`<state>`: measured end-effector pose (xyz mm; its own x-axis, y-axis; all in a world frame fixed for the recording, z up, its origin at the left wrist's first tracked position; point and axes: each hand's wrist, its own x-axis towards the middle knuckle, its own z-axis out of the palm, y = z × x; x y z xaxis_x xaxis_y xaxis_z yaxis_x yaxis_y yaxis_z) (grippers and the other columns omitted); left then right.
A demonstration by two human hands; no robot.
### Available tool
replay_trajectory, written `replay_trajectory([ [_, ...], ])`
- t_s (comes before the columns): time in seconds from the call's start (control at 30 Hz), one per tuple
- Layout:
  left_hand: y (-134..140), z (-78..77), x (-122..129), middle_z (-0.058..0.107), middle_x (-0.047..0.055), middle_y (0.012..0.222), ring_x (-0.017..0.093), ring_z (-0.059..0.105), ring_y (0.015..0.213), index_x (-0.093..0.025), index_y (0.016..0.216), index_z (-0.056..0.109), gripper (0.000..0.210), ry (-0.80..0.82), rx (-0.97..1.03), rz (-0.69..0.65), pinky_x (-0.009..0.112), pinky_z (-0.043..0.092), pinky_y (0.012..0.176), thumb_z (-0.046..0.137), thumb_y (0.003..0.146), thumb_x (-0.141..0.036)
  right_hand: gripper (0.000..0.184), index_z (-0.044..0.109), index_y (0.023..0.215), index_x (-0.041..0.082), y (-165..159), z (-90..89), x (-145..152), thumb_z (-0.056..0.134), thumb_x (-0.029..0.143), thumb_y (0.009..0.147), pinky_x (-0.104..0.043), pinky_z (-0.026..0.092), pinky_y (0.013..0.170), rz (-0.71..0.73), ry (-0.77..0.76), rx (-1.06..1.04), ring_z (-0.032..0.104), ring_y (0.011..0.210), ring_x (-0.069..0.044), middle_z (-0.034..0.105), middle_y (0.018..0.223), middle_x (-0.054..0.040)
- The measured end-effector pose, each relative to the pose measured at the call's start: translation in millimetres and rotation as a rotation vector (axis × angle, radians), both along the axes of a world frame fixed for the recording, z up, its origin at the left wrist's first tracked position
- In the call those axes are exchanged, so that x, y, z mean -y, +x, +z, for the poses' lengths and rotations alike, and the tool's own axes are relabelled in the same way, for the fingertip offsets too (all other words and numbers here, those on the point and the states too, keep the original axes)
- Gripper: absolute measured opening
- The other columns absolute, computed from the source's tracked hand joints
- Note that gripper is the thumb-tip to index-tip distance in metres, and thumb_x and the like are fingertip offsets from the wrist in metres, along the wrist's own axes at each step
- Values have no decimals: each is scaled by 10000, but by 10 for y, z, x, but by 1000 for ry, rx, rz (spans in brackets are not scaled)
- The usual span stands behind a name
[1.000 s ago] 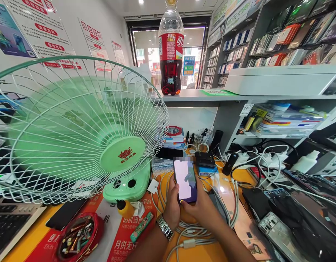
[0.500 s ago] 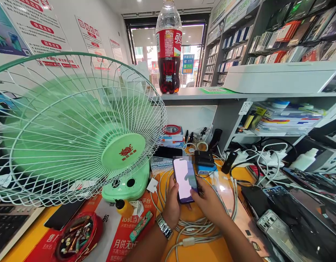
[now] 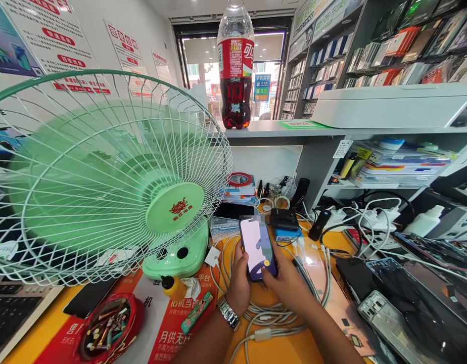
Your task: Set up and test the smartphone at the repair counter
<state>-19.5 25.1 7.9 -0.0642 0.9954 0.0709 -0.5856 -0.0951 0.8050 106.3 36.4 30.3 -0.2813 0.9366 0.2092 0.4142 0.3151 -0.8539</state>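
Note:
A smartphone (image 3: 257, 247) with a lit, pale screen is held upright in the middle of the head view, tilted toward me. My left hand (image 3: 239, 284) wraps round its left edge, thumb along the side; a metal watch (image 3: 228, 313) is on that wrist. From the right edge my right hand (image 3: 285, 284) grips it too, with the thumb over the lower screen, by a small yellow spot. The fingers behind the phone are hidden. Below the hands lie coiled white cables (image 3: 271, 317) on the orange desktop.
A green fan (image 3: 175, 207) takes up the left, above a red bowl (image 3: 132, 316) of butts. A yellow bottle (image 3: 173, 287) and a green packet (image 3: 196, 313) lie left of my arms. Phone parts (image 3: 388, 323) fill the right. A cola bottle (image 3: 236, 71) stands on the shelf.
My right thumb has shifted slightly left and down on the screen. Dark shapes and a yellow spot now show at the screen's bottom. The fan head has turned slightly right.

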Motion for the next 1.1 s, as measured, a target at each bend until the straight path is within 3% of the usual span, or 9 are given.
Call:
replay_trajectory([
  [0.1,-5,-14,-10,559,89,1293,253,523,1172,-224,1367,410,520,45,-39,81,375,455,944,460,893,-433,676,380,1358,192,-31,-29,10,606,189,721,-341,496,796,-23,19,13,609,941,-240,624,1117,-93],
  [0.27,-5,21,2,592,85,1226,270,573,1091,-254,1408,333,555,-16,14,-27,400,502,865,448,902,-448,441,477,1282,186,-7,-38,-15,431,172,843,-322,511,735,21,-3,-87,620,826,-205,641,1012,-80],
  [0.43,2,38,-3,575,74,1236,238,546,1122,-219,1307,443,428,49,63,28,337,500,878,454,915,-392,686,343,1388,202,6,-65,-26,548,124,738,-271,510,619,66,-70,-125,608,670,-168,643,947,-42],
  [0.57,7,44,12,575,70,1205,223,608,978,-260,1355,378,464,-7,43,-40,314,555,710,433,922,-417,340,529,1192,174,25,-30,-55,449,231,867,-281,503,643,12,-76,-160,608,719,-178,645,889,-45],
  [0.63,7,51,14,569,77,1202,218,617,923,-257,1362,368,491,-18,25,-57,289,558,628,443,910,-435,281,561,1116,168,36,-4,-66,458,247,866,-288,504,671,-1,-86,-164,612,757,-183,649,897,-50],
  [0.77,4,54,16,574,82,1171,195,623,825,-255,1358,378,520,-41,-9,-99,215,512,474,454,889,-465,394,518,1147,184,58,3,-83,595,229,762,-290,518,677,29,-129,-190,630,777,-190,653,937,-43],
  [0.93,1,44,59,598,101,1079,185,614,752,-236,1375,408,539,-51,-141,-191,132,370,326,436,896,-481,272,588,968,149,144,-3,-142,541,380,831,-306,511,644,-114,-170,-309,623,719,-202,658,818,-59],
  [1.03,-10,44,61,600,103,1093,180,611,735,-240,1391,399,557,-72,-167,-177,135,364,320,425,896,-494,307,541,1062,158,182,24,-120,575,305,794,-309,522,682,-8,-194,-280,625,769,-200,646,860,-46],
  [1.1,-21,51,49,597,103,1127,180,612,733,-248,1404,382,577,-77,-158,-156,141,362,315,418,891,-509,518,442,1218,178,192,35,-92,613,209,730,-307,528,713,92,-202,-224,621,815,-191,637,929,-34],
])
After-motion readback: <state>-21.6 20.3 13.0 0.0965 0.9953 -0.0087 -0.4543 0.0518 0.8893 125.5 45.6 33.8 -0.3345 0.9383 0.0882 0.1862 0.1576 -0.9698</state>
